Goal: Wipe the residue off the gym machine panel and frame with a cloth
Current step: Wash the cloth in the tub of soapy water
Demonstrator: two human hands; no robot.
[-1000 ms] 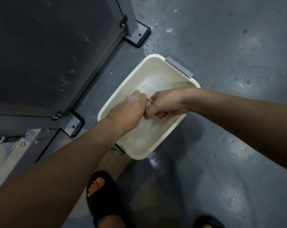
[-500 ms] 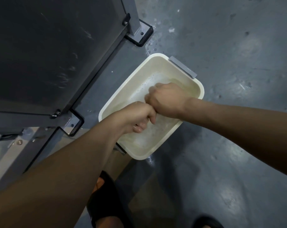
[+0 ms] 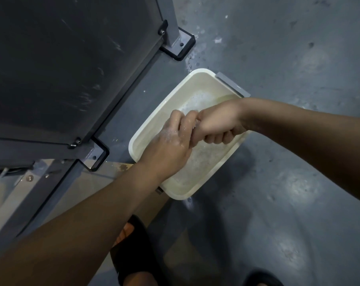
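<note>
Counting items: one panel (image 3: 61, 69), one frame (image 3: 167, 17) with a far foot plate (image 3: 180, 46) and a near foot plate (image 3: 96, 155), one basin (image 3: 133, 145), one cloth (image 3: 195, 123), two hands, two sandals.
Cloth location: between the two hands, above the basin. Only a small pale wet strip shows; the rest is hidden inside the fists.
Left hand (image 3: 171, 145): reaches in from the lower left, back of hand up, wet and flecked with suds. Fingers curl down around one end of the cloth.
Right hand (image 3: 218, 122): reaches in from the right, wrist bent. Fist is closed around the other end of the cloth, with the curled fingers showing on the underside.
Hand contact: the knuckles of both hands touch.
Basin: white, rectangular, on the grey floor (image 3: 288, 58) just beside the frame. Holds shallow sudsy water. One grey handle (image 3: 232, 84) sits on the far end.
Panel: dark, with pale streaks and smears on its face.
Frame: grey, borders the panel. Both foot plates rest on the floor.
Sandals: black. Left sandal (image 3: 133, 254) lies under the left forearm; right sandal (image 3: 261, 279) is at the lower edge.
</note>
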